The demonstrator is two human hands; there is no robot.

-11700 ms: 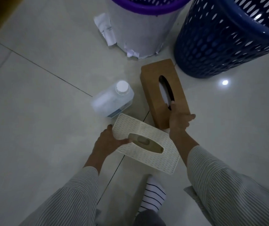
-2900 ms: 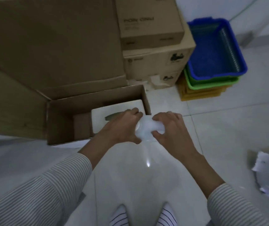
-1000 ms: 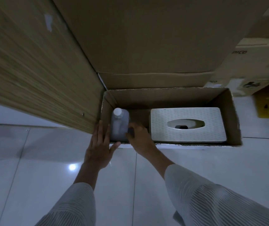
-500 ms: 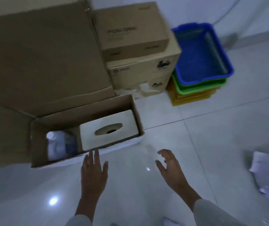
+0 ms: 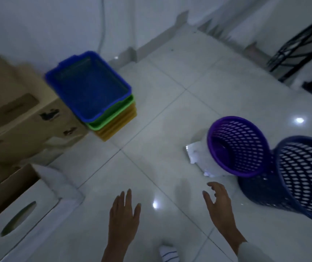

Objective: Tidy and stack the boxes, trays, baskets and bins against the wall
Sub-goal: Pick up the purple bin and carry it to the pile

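Head view. Left hand [image 5: 123, 214]: grip flat and spread, holding nothing, above bare floor [image 5: 170, 110]. Right hand [image 5: 219, 203]: fingers loosely curled apart, nothing held, near the purple basket [image 5: 238, 146].

Purple basket and dark blue basket [image 5: 302, 178]: both out on the open floor, well apart from the wall [image 5: 38, 25], touching or just beside each other, not yet stacked.

Paper scrap [image 5: 194, 154]: against the purple basket's base.

Blue tray [image 5: 89, 86] on green tray [image 5: 113, 114] on yellow tray [image 5: 119, 123]: stacked at the wall, beside cardboard boxes [image 5: 19, 114].

Risks: glossy tile may let a basket slide or tip under a one-handed grab; the scrap could snag while nesting; dim light hampers aim.
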